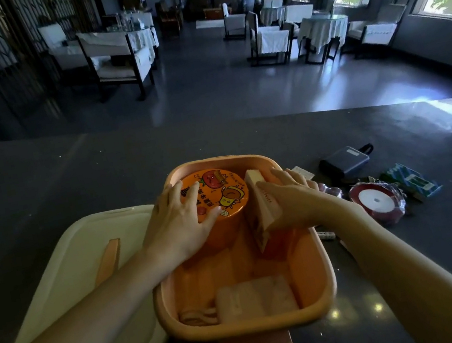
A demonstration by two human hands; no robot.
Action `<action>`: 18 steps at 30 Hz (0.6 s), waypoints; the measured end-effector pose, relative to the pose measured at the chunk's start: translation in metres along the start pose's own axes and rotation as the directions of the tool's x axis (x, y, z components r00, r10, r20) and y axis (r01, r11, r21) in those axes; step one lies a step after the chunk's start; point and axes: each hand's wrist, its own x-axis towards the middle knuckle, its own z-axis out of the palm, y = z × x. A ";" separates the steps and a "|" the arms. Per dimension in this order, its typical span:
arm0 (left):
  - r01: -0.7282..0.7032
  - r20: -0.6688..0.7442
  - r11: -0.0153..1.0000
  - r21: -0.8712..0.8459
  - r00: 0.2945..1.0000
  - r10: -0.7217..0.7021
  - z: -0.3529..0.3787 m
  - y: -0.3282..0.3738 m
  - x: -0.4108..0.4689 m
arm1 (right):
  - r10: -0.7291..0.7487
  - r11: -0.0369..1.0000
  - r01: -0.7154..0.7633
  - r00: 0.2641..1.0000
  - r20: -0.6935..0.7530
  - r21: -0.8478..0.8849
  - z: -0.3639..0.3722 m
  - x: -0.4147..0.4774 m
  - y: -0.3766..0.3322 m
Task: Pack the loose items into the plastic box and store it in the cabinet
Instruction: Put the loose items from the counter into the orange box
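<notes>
An orange plastic box (325,271) stands on the dark counter in front of me. Inside at its far left is a round orange noodle cup (223,199) with cartoon figures on the lid; my left hand (179,222) lies flat on that lid and its side. To the right of the cup a slim carton (263,216) stands tilted in the box, and my right hand (290,199) grips it from the right. A folded pale cloth (253,298) lies at the near end of the box.
The cream lid (65,278) with an orange latch lies left of the box. Right of it on the counter lie a red ribbon spool (375,201), a dark blue pouch (344,162), a blue-green packet (410,181), a pen (328,235) and other small items.
</notes>
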 end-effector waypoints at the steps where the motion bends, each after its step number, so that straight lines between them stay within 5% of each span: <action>1: 0.000 0.001 1.000 0.012 1.000 0.000 -0.001 0.001 0.001 | -0.008 1.000 0.009 1.000 -0.025 0.021 -0.003 -0.004 0.001; 5: -0.011 -0.010 1.000 0.029 1.000 0.012 -0.004 0.013 0.006 | 0.064 0.977 -0.022 0.978 -0.196 0.213 -0.016 -0.022 0.022; 10: -0.097 -0.049 0.985 -0.144 0.995 0.091 -0.001 0.073 0.007 | 0.161 0.948 -0.060 0.938 -0.307 0.312 -0.021 -0.048 0.092; 18: -0.274 -0.048 0.923 -0.269 0.961 0.272 0.045 0.204 0.022 | 0.224 0.914 -0.110 0.939 -0.260 0.392 -0.007 -0.074 0.226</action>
